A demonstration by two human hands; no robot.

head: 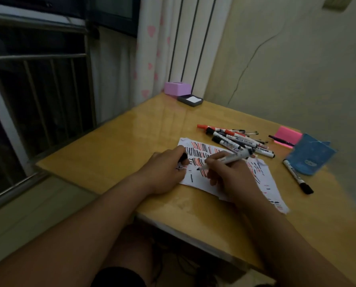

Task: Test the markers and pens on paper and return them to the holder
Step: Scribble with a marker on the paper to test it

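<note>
Head view: testing a marker on the paper, mid-stroke

Right hand (231,172) pinches a whiteboard marker (227,160) low on the barrel, tip on the scribbled paper (264,183). Left hand (168,170) is curled round its black cap (183,157), pinning the sheet. Marker looks light, stiff and a bit slick, so grip near the tip. Marker pile (237,140) sits beyond the sheet; blue holder (309,156) lies to the right.

White paper sheet (202,183) under both hands is covered in red and black strokes. Beyond the right hand: white markers (237,141) with red or black caps, pink sticky-note pad (287,134), blue holder (309,156).
</note>
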